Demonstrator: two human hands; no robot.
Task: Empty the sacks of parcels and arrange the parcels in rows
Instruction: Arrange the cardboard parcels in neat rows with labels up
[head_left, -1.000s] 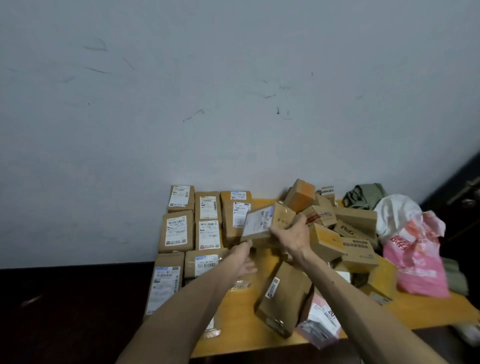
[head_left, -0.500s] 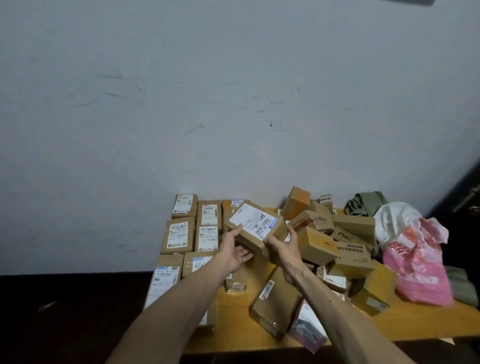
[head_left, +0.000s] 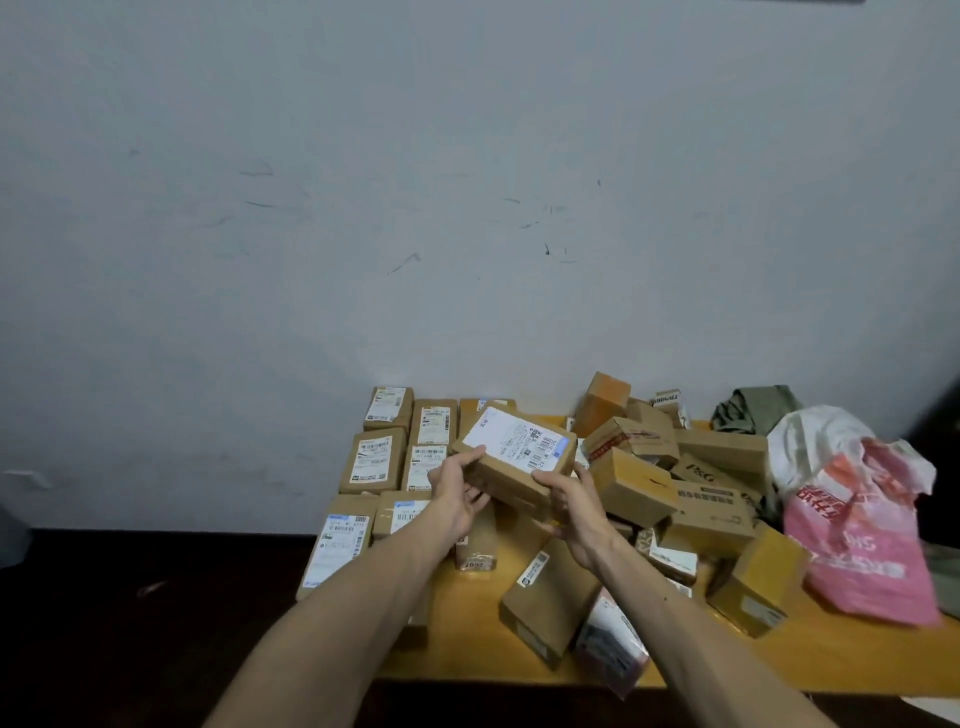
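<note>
I hold a brown cardboard parcel with a white label on top, above the middle of the wooden table. My left hand grips its left end and my right hand grips its right end. To the left, several labelled parcels lie in neat rows. To the right, a loose pile of brown parcels is heaped up. A pink and white sack lies crumpled at the table's right end.
A flat brown parcel and a plastic-wrapped packet lie near the front edge. A green cloth sits at the back right. A pale wall rises behind the table. Dark floor lies to the left.
My left hand has joined the right on the parcel. Together they turned it label-up and moved it left from the pile toward the rows.
</note>
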